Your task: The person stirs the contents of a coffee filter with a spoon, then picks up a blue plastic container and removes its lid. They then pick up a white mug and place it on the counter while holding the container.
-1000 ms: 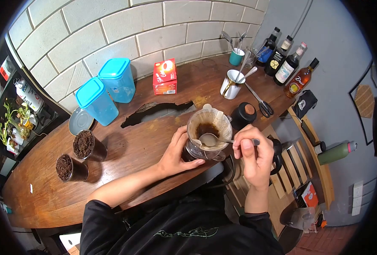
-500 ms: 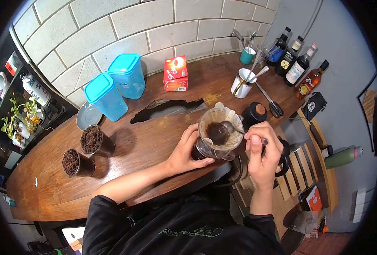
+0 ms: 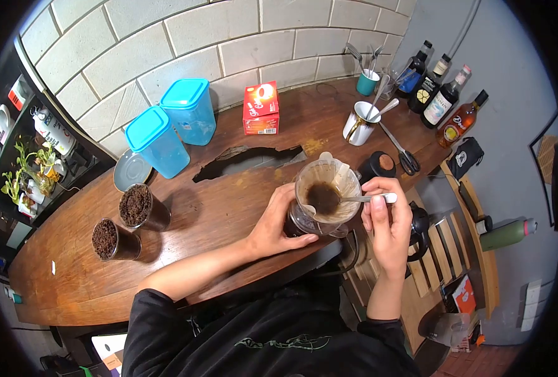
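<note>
A coffee dripper (image 3: 340, 215) lined with a paper filter (image 3: 348, 177) sits on a glass server (image 3: 299, 224) near the table's front edge. Wet dark coffee (image 3: 323, 198) lies in the filter. My left hand (image 3: 276, 220) curls around the left side of the server and dripper, thumb along the front. Between the thumb and fingers of my right hand (image 3: 389, 220) is a metal spoon (image 3: 357, 199), held almost level, its bowl end down in the coffee and out of sight. A dark round jar (image 3: 374, 168) with a brown top stands just behind my right hand.
Two glasses of dark grounds (image 3: 143, 207) stand on the left, by a grey saucer (image 3: 132, 171) and blue-lidded containers (image 3: 157, 141). A jagged hole (image 3: 247, 162) cuts the tabletop. Behind are a red box (image 3: 261, 108), a white mug (image 3: 359, 124), scissors (image 3: 406, 157) and several bottles (image 3: 441, 100).
The spoon has tipped from slanting to nearly level, and its bowl has sunk into the coffee. My right hand has turned slightly, its fingers higher. My left hand stays in place.
</note>
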`<state>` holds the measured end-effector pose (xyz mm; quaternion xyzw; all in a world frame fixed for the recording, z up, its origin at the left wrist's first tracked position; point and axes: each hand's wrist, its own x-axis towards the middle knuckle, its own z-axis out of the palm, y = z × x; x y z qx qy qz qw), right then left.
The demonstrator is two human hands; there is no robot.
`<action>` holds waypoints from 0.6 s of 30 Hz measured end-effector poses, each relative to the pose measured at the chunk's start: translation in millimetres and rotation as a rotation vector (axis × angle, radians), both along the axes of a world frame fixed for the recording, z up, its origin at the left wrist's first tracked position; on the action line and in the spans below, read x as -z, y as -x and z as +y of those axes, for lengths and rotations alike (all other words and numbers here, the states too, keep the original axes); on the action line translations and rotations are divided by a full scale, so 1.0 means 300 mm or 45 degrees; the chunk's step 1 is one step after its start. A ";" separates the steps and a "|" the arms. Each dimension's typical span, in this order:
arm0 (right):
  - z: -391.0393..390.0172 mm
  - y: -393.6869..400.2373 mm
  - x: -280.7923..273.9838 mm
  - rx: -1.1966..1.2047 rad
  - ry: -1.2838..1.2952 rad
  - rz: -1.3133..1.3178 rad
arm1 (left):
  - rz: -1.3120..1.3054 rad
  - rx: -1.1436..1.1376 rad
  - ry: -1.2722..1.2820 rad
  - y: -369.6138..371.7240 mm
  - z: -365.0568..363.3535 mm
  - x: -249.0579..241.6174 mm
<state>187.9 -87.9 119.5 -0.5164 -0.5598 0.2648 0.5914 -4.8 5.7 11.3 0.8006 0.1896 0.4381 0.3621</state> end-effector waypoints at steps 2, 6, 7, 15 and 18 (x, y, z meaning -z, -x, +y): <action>0.004 0.004 0.006 -0.008 -0.003 0.066 | 0.009 -0.015 -0.033 0.001 0.003 0.000; 0.000 -0.006 0.017 -0.041 -0.003 0.088 | 0.011 -0.023 -0.125 0.004 0.008 0.011; -0.001 -0.007 0.017 -0.039 -0.002 0.087 | 0.019 -0.025 -0.151 0.005 0.010 0.016; -0.058 -0.081 0.002 0.361 -0.303 0.140 | -0.223 -0.040 -0.169 0.019 0.019 0.074; -0.079 -0.135 -0.032 0.437 -0.377 0.113 | -0.346 -0.084 -0.280 0.021 0.028 0.112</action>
